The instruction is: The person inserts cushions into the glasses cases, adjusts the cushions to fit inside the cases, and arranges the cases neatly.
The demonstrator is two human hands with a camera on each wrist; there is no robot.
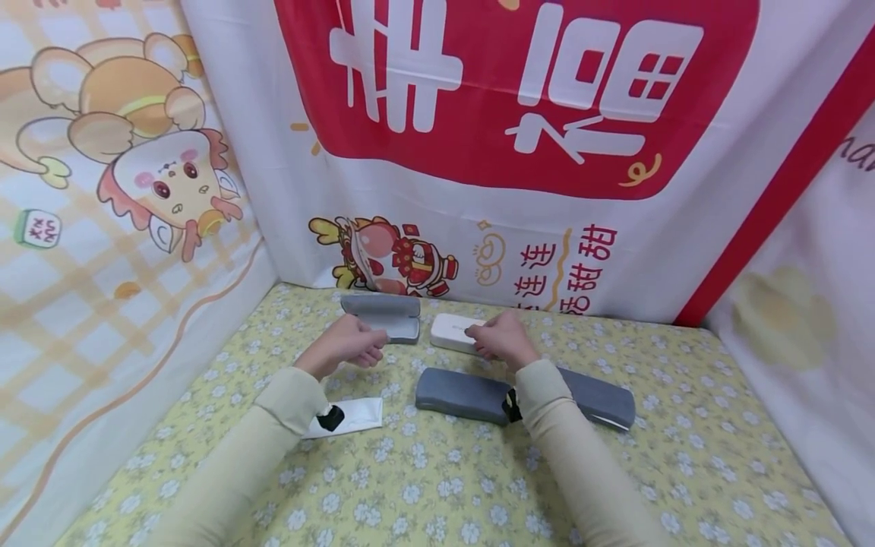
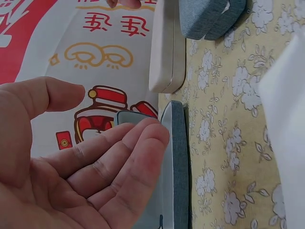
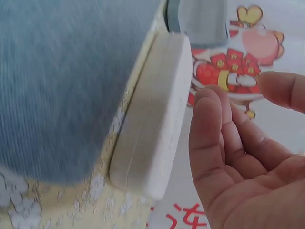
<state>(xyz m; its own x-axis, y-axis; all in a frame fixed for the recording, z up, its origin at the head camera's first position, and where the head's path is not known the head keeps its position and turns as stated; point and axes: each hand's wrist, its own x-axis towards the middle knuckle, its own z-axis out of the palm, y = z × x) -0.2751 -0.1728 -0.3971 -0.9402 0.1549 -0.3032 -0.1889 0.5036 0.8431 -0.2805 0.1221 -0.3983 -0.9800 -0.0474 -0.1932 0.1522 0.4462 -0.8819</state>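
Note:
At the back of the table lies an open grey glasses case (image 1: 383, 305) with a pale lining. My left hand (image 1: 347, 342) hovers just in front of it, holding nothing; its fingers are loosely bent and the thumb stands apart in the left wrist view. To the right is a closed white glasses case (image 1: 447, 331). Over its right end is my right hand (image 1: 504, 339), also holding nothing. In the right wrist view a gap shows between the relaxed fingers (image 3: 206, 138) and the white case (image 3: 151, 119).
A closed grey glasses case (image 1: 459, 393) lies nearer me, partly under the right wrist. Another grey case (image 1: 604, 401) sits right of the right forearm. A flat white pouch or cloth (image 1: 362, 415) lies beside the left wrist. Printed fabric walls (image 1: 383, 197) enclose the flowered tabletop (image 1: 424, 486).

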